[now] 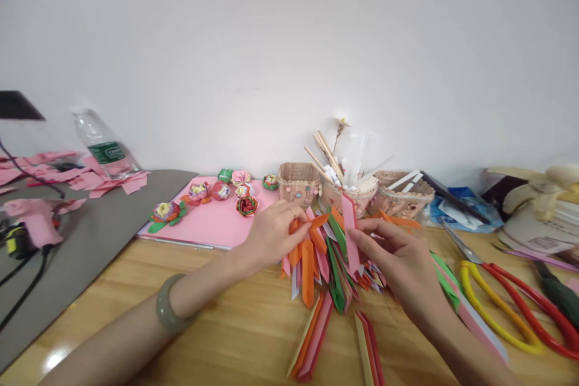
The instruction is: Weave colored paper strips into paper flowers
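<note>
A pile of folded paper strips in orange, green, pink and pale purple lies on the wooden table between my hands. My left hand, with a green bangle on its wrist, reaches the pile's left side, thumb and fingers pinched on an orange folded paper strip. From the right, my right hand grips a pink folded paper strip between thumb and fingers, holding it upright over the pile. Two layered strip bundles, a left one and a right one, rest nearer to me.
Paper flowers sit on a pink sheet at back left. Woven baskets with sticks line the wall. Scissors with red and yellow handles lie right. A pink glue gun and a bottle are left.
</note>
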The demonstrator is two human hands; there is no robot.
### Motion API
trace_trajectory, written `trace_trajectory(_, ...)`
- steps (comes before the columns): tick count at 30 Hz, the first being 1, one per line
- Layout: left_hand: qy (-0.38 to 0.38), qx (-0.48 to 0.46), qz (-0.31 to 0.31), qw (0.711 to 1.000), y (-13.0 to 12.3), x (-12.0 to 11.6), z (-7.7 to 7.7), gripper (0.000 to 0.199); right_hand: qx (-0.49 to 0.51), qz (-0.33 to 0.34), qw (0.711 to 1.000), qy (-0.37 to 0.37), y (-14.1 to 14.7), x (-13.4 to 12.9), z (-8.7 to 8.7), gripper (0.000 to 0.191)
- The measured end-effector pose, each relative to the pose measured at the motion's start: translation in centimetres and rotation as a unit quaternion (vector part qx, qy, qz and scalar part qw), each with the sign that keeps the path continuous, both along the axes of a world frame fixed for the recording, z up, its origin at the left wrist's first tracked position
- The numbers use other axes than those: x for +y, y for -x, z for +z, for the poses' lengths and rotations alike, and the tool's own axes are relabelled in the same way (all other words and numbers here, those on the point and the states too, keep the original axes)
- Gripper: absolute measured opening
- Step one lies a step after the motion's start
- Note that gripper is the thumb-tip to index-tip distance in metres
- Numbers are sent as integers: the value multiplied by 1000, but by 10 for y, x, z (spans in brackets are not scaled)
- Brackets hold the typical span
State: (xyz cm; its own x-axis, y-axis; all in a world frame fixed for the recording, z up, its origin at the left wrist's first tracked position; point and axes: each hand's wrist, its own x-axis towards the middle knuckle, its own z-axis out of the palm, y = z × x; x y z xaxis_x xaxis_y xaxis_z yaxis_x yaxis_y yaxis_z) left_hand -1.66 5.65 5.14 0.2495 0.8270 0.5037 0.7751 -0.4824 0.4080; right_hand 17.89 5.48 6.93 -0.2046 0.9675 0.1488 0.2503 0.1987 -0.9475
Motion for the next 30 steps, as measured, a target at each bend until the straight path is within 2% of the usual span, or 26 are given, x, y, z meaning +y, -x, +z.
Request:
trace_trajectory(4, 62, -98, -1, 993, -12, -12, 4, 15, 15, 39, 999, 28, 7, -6, -5, 26)
trace_trajectory(8, 114, -150, -2, 982, -21, -21, 7, 16, 0, 58, 997, 50, 12, -10, -9, 29)
trace_trajectory(13, 167, -202, -25, 965, -26, -27, 7, 18, -45, 79, 994, 61, 15, -16, -11, 28)
trace_trajectory(17, 196, -249, -47, 947, -29, -30, 6, 19, -41, 83, 993, 72, 16, -17, -11, 26)
trace_trajectory(23, 238, -378, -98, 889, -32, -28, 6, 17, -29, 103, 990, 93, 13, -13, -8, 25)
trace_trajectory(26, 244, -419, -96, 869, -32, -23, 2, 9, -17, 120, 990, 74, 12, -9, -9, 25)
trace_trajectory(30, 246, -468, -89, 844, -32, -17, -3, 15, -33, 151, 985, 74, 11, -8, -13, 23)
